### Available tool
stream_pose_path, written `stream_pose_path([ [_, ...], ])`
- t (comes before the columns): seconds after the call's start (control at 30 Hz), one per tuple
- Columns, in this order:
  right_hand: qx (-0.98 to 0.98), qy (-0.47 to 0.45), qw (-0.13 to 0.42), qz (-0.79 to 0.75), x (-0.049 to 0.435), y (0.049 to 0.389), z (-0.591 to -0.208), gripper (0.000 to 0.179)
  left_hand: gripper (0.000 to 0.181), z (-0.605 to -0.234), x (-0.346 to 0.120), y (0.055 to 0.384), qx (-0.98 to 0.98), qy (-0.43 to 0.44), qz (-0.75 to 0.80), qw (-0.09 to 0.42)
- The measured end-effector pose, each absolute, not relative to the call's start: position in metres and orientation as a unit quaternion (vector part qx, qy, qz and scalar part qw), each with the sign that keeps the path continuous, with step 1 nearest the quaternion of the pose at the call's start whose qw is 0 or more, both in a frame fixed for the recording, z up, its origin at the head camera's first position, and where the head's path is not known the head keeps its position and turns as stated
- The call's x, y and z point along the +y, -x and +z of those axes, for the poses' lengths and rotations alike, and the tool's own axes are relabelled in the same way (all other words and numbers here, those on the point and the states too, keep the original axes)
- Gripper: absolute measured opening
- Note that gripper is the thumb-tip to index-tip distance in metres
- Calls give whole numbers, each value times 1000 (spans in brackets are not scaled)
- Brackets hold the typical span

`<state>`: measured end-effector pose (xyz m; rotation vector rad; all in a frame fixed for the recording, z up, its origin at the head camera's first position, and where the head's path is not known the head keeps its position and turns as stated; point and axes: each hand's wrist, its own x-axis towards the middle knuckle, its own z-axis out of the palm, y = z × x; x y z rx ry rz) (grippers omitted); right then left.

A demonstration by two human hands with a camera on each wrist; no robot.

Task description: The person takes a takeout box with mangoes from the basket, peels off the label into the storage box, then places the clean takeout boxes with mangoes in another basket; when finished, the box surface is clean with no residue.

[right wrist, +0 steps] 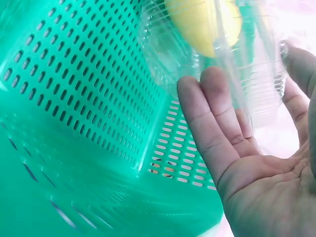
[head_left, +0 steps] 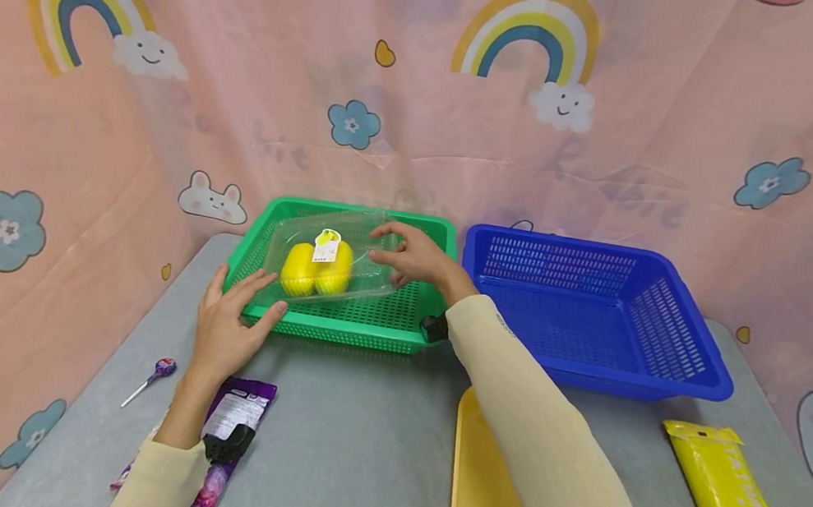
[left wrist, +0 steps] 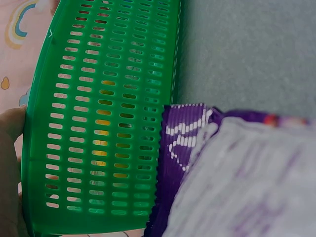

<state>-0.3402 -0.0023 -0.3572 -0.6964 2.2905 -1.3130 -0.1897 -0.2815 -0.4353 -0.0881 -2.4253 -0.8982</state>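
A clear plastic fruit box (head_left: 367, 278) with two yellow fruits (head_left: 334, 269) and a white label (head_left: 327, 247) lies slanted in the green basket (head_left: 398, 337). My right hand (head_left: 417, 256) holds the box's right end, fingers on one side and thumb on the other; in the right wrist view two fingertips (right wrist: 190, 91) press its clear wall. My left hand (head_left: 226, 329) rests spread at the basket's front left corner, its thumb over the front rim. Holes in the basket wall (left wrist: 108, 123) show yellow in the left wrist view.
A blue basket (head_left: 548, 318) stands right of the green one. Under my right forearm lies a yellow tray (head_left: 481, 493). A purple packet (head_left: 242, 401) is partly beneath my left wrist, beside a lollipop (head_left: 162, 368). A yellow noodle packet (head_left: 735, 486) lies at front right.
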Motion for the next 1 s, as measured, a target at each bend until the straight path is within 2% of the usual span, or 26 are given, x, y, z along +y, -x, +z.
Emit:
stream_pose_path([
  [0.5,817,239,124,-509,25,339,-339,46,48,-435,-281,189,-899,33,-342,271],
  [1.0,815,232,81,-525,77,305,-298,48,54,-433,-280,189,-900,30,-339,272],
])
